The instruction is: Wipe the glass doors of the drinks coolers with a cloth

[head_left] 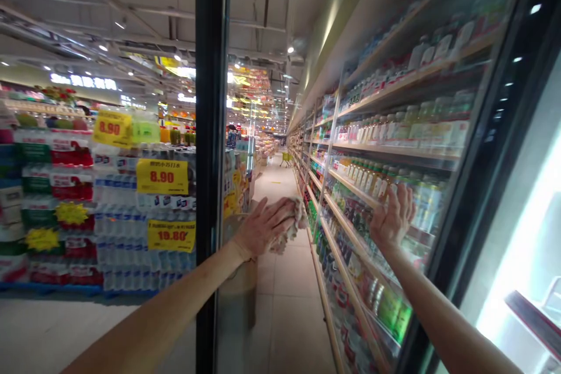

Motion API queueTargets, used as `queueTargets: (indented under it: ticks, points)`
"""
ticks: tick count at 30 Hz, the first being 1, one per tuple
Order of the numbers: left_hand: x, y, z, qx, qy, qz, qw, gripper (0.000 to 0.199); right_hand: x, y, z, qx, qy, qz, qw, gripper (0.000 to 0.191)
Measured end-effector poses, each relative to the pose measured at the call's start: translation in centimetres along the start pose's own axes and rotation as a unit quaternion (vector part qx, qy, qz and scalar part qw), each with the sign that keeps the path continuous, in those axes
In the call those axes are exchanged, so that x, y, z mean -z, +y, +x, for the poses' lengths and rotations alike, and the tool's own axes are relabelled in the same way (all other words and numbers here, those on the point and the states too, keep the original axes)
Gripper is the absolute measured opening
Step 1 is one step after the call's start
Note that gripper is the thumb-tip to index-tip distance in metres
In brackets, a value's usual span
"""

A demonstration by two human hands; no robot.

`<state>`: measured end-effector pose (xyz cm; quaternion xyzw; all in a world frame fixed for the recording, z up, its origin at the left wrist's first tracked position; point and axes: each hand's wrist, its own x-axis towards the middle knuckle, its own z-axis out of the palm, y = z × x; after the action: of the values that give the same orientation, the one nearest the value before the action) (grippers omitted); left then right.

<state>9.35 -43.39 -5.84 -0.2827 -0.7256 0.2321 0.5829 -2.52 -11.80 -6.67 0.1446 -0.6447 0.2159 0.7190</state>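
The cloth [291,225] at 6 o'clock is off-white with light brown patches. The price signs [162,175] at 9 o'clock are bright yellow with big red numbers, and the spiky tags [72,213] past them are yellow too. Some packs [72,149] there are red and white. The door frame [208,128], also at 9 o'clock, is black. The shelf edges [394,151] at 3 o'clock are pale tan. Near 5 o'clock, the bottom packs [397,310] are bright green. The floor [291,315] at 6 o'clock is pale grey-beige.
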Motion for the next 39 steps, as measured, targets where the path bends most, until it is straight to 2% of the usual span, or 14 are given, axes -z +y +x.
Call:
queueTargets:
  ticks: [6, 8, 12, 14, 18, 20, 22, 25, 27, 29, 32, 34, 36, 39]
  points:
    - [1.4, -3.8, 2.3, 0.235, 0.059, 0.054, 0.969, 0.039, -0.1, 0.1, -0.1, -0.020, -0.005, 0.004, 1.000, 0.049]
    - [1.2, -3.2, 2.5, 0.211, 0.050, 0.045, 0.975, 0.039, -0.2, 0.1, -0.1, -0.023, -0.006, 0.003, 1.000, 0.049]
    - [-0.1, -0.2, 1.9, 0.041, 0.009, 0.016, 0.999, 0.038, -0.2, 0.2, -0.1, -0.011, -0.006, 0.005, 1.000, 0.049]
    - [-0.1, -0.5, 2.0, 0.039, 0.014, 0.016, 0.999, 0.040, -0.2, 0.2, -0.1, -0.009, -0.005, 0.004, 1.000, 0.049]
    - [1.3, -4.6, 3.7, 0.238, 0.060, 0.040, 0.969, 0.047, -0.2, 0.1, -0.1, -0.019, -0.012, 0.001, 1.000, 0.050]
    - [1.5, -5.2, 4.4, 0.298, 0.069, 0.041, 0.951, 0.049, -0.1, 0.0, -0.1, -0.027, -0.016, 0.002, 1.000, 0.049]
    - [1.1, -3.8, 4.7, 0.267, 0.050, 0.030, 0.962, 0.050, 0.0, -0.1, 0.0, -0.030, -0.016, 0.005, 0.999, 0.048]
    - [-0.3, 0.0, 4.3, 0.105, 0.001, 0.008, 0.994, 0.049, 0.0, -0.2, 0.0, -0.026, -0.011, 0.010, 1.000, 0.048]
    - [-0.9, 1.3, 4.0, 0.018, -0.009, -0.001, 1.000, 0.048, 0.0, -0.2, 0.0, -0.026, -0.009, 0.011, 1.000, 0.048]
    - [-0.7, 0.2, 4.1, 0.037, 0.009, 0.008, 0.999, 0.047, 0.1, -0.2, 0.0, -0.027, -0.010, 0.009, 1.000, 0.049]
    - [0.6, -4.0, 4.6, 0.214, 0.064, 0.041, 0.974, 0.049, 0.2, -0.3, 0.0, -0.021, -0.013, 0.004, 1.000, 0.049]
    - [1.2, -5.9, 5.0, 0.295, 0.091, 0.047, 0.950, 0.053, 0.2, -0.3, 0.1, -0.011, -0.014, 0.002, 1.000, 0.049]
    - [1.1, -5.4, 5.1, 0.293, 0.088, 0.043, 0.951, 0.054, 0.2, -0.3, 0.1, -0.005, -0.011, 0.002, 1.000, 0.049]
    - [0.0, -1.9, 4.7, 0.144, 0.039, 0.028, 0.988, 0.051, 0.2, -0.2, 0.1, -0.007, -0.010, -0.001, 1.000, 0.048]
